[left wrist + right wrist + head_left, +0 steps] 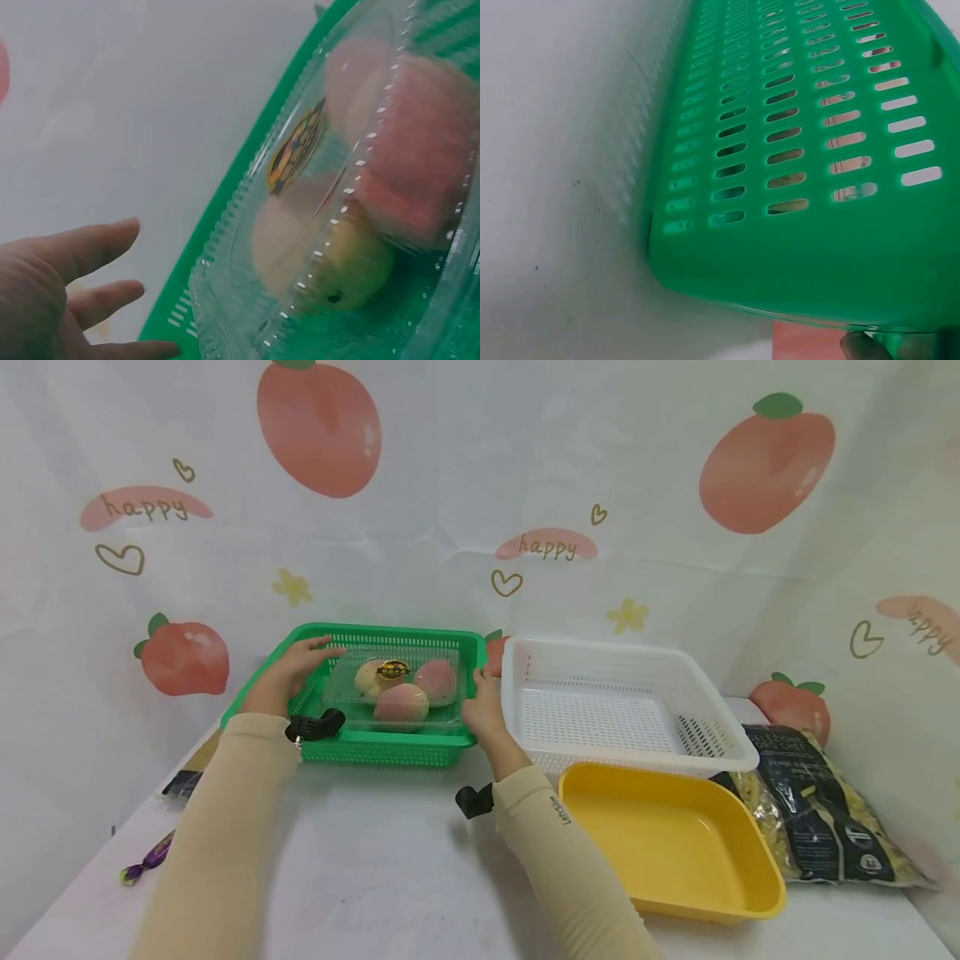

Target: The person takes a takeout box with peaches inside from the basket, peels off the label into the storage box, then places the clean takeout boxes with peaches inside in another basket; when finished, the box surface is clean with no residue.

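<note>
A green plastic basket (405,753) with slotted walls stands at the back left of the table. Inside it lies a clear plastic clamshell box (341,689) of several peaches (402,702), with a black-and-gold label (393,670) on its lid. My left hand (296,664) is over the basket's left part, beside the box; in the left wrist view its fingers (97,251) are spread and hold nothing. At the basket's right edge my right hand (486,708) grips the rim, thumb on the inner side. The right wrist view shows mostly the slotted wall (787,180) and one fingertip (866,346).
Right of the green basket stands a white slotted basket (600,756), with a yellow tub (667,843) in front. A dark bag of pasta (817,810) lies at the far right. A purple wrapped candy (153,857) lies at left. Behind hangs a printed curtain (450,460).
</note>
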Action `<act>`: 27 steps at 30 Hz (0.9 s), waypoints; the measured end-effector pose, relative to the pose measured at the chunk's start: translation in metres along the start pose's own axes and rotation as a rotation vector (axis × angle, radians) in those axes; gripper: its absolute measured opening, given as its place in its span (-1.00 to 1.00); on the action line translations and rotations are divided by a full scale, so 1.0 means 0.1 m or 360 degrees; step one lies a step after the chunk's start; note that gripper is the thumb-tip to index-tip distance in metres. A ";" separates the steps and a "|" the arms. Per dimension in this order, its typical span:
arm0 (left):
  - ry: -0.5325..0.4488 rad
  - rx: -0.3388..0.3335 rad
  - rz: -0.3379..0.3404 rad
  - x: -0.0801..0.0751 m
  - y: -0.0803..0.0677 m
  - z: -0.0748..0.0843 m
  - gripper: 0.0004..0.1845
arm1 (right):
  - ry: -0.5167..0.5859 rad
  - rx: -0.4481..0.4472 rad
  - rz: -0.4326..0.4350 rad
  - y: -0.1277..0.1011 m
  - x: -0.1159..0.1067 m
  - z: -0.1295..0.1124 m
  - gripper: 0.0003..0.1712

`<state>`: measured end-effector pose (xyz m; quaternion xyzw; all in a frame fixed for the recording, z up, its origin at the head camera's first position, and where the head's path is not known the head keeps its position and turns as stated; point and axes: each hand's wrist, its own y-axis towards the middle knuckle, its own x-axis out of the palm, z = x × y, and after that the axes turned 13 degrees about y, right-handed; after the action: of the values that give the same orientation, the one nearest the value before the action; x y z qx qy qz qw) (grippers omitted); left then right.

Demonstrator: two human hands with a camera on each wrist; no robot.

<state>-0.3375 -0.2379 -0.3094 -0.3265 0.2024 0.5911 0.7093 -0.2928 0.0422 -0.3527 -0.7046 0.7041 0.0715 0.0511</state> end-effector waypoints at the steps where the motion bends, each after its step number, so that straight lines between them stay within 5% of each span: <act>1: -0.0003 -0.0027 -0.0044 0.00 0.03 -0.02 -0.23 | -0.0004 -0.0002 0.0001 0.00 0.00 0.00 -0.28; 9: -0.0100 -0.0182 -0.0300 0.04 0.11 -0.07 -0.16 | -0.0001 -0.0021 0.0002 0.00 0.00 0.01 -0.30; 18: -0.0112 -0.0207 -0.0319 0.17 0.20 -0.11 -0.21 | -0.0057 -0.0034 0.0026 0.00 0.00 -0.01 -0.30; 27: -0.0255 -0.0218 -0.0311 0.21 0.14 -0.14 -0.23 | -0.0084 -0.0024 0.0011 0.00 0.00 0.00 -0.29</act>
<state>-0.3455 -0.2322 -0.3368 -0.3442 0.0715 0.5558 0.7534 -0.2924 0.0418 -0.3530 -0.7004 0.7044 0.0954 0.0641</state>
